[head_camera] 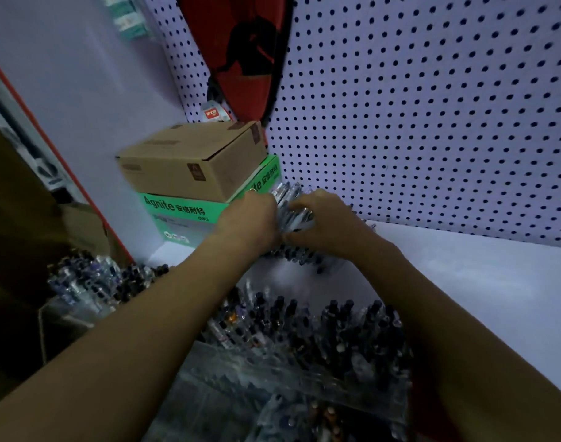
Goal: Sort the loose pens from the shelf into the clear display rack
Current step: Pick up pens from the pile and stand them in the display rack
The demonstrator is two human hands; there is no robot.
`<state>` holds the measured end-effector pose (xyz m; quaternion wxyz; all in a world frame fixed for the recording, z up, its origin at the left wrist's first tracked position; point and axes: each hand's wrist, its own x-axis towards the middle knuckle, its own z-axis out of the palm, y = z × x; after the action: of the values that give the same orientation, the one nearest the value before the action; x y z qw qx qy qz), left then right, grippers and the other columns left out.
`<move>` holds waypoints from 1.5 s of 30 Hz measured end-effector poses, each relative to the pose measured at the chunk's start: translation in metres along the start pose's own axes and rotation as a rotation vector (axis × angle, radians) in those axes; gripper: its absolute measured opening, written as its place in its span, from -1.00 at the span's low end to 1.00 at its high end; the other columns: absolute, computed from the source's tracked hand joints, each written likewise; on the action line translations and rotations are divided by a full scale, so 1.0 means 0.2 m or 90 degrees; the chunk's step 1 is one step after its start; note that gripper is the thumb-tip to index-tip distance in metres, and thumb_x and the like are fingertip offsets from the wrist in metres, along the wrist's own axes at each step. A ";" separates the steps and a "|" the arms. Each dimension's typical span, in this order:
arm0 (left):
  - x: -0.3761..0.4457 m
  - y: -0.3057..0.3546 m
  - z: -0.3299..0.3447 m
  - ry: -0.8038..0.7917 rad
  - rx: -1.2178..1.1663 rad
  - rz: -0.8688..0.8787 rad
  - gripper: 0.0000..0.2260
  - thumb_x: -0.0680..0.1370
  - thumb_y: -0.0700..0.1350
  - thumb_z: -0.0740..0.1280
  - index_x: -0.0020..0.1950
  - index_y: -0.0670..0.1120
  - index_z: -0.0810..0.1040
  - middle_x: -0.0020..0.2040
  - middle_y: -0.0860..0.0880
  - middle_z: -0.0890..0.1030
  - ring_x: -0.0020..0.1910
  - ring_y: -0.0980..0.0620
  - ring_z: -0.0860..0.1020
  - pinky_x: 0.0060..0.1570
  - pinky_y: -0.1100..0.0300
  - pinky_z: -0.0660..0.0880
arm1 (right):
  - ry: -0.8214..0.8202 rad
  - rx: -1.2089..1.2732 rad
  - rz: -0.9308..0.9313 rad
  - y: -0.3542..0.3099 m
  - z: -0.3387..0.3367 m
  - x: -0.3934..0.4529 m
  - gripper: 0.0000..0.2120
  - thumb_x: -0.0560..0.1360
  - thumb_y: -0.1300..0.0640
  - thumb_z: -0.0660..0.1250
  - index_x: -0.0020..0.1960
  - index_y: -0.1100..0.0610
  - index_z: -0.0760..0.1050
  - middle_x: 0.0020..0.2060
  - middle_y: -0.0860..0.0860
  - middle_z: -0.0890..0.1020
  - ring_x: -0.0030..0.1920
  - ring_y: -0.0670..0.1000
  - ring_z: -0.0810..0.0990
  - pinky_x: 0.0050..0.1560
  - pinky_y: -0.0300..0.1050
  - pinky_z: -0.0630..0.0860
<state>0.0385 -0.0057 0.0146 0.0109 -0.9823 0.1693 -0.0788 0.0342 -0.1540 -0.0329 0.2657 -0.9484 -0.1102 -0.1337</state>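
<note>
Clear-barrelled pens [291, 209] bunched between left hand [252, 218], right hand [323, 222].

Both your bare forearms reach forward and converge, wrists nearly touching. Your left hand [250, 218] is turned back-up, fingers curled round one side of a bundle of pens [290, 207]. Your right hand [328, 223] faces it, thumb and curled fingers clasping the same bundle from the other side.
</note>
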 end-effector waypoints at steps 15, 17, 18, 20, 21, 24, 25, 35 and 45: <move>-0.02 0.01 -0.03 0.120 0.051 -0.017 -0.74 0.57 -0.32 0.18 0.26 -0.20 0.41 0.17 -0.24 0.44 0.08 -0.31 0.54 -0.18 0.00 0.33 | 0.028 -0.082 -0.030 0.02 0.09 0.03 -0.29 0.33 -0.39 0.37 0.34 0.00 0.48 0.10 0.10 0.52 0.12 0.13 0.44 0.11 0.05 0.48; -0.02 0.01 -0.03 0.113 0.064 -0.020 -0.75 0.58 -0.30 0.19 0.25 -0.19 0.46 0.18 -0.23 0.43 0.08 -0.29 0.55 -0.13 -0.02 0.41 | 0.032 -0.101 -0.022 0.02 0.10 0.03 -0.27 0.30 -0.41 0.37 0.33 -0.01 0.46 0.11 0.09 0.50 0.14 0.13 0.42 0.12 0.02 0.45; -0.02 0.01 -0.03 0.106 0.074 -0.022 -0.75 0.58 -0.29 0.20 0.25 -0.18 0.50 0.21 -0.22 0.42 0.08 -0.28 0.56 -0.09 -0.04 0.46 | 0.040 -0.105 -0.020 0.02 0.10 0.03 -0.26 0.28 -0.45 0.33 0.29 -0.01 0.47 0.08 0.08 0.51 0.12 0.12 0.43 0.11 0.02 0.45; -0.02 0.01 -0.03 0.094 0.098 -0.026 -0.75 0.58 -0.28 0.23 0.24 -0.18 0.54 0.27 -0.22 0.37 0.08 -0.26 0.57 -0.01 -0.05 0.51 | 0.060 -0.107 -0.020 0.01 0.09 0.04 -0.25 0.24 -0.50 0.24 0.19 0.03 0.48 0.00 0.07 0.51 0.04 0.11 0.45 0.07 0.03 0.47; -0.02 0.01 -0.03 0.092 0.110 -0.029 -0.74 0.58 -0.28 0.23 0.26 -0.19 0.53 0.29 -0.23 0.34 0.08 -0.25 0.57 0.00 -0.05 0.51 | 0.072 -0.103 -0.022 0.01 0.09 0.04 -0.27 0.25 -0.49 0.22 0.14 0.05 0.48 -0.06 0.05 0.50 -0.01 0.09 0.45 0.06 0.03 0.47; -0.03 0.02 -0.03 0.082 0.140 -0.029 -0.72 0.58 -0.30 0.24 0.29 -0.24 0.49 0.35 -0.26 0.29 0.12 -0.25 0.55 0.02 -0.05 0.51 | 0.094 -0.100 -0.025 0.01 0.09 0.03 -0.28 0.24 -0.45 0.09 0.12 0.07 0.49 -0.15 0.02 0.41 -0.09 0.04 0.38 0.03 -0.01 0.46; -0.03 0.03 -0.03 0.078 0.147 -0.029 -0.71 0.58 -0.30 0.24 0.30 -0.24 0.47 0.36 -0.26 0.28 0.13 -0.25 0.54 0.03 -0.05 0.51 | 0.091 -0.101 -0.030 0.01 0.09 0.03 -0.25 0.24 -0.44 0.04 0.16 0.05 0.50 -0.14 0.03 0.41 -0.09 0.03 0.37 0.03 -0.03 0.43; -0.03 0.01 -0.04 0.107 0.131 -0.011 -0.70 0.55 -0.24 0.25 0.29 -0.16 0.39 0.20 -0.20 0.45 0.05 -0.25 0.58 -0.21 0.03 0.35 | 0.157 0.163 0.019 0.00 0.03 0.03 -0.64 0.50 -0.17 0.30 -0.01 0.12 0.62 -0.25 0.05 0.66 -0.26 0.03 0.61 -0.13 -0.06 0.60; -0.03 -0.03 -0.02 0.217 -0.107 0.029 -0.89 0.59 -0.06 0.13 -0.02 -0.09 0.27 -0.23 -0.12 0.52 -0.28 -0.18 0.52 -0.30 0.07 0.41 | 0.181 0.615 0.245 -0.08 -0.25 -0.09 -0.85 0.56 0.18 0.34 -0.17 0.15 0.59 -0.31 0.08 0.61 -0.38 -0.04 0.49 -0.33 -0.20 0.45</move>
<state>0.0339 0.0024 0.0186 -0.0978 -0.9482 0.1970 -0.2292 0.0043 -0.1702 0.0096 0.7036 -0.6938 0.0540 -0.1434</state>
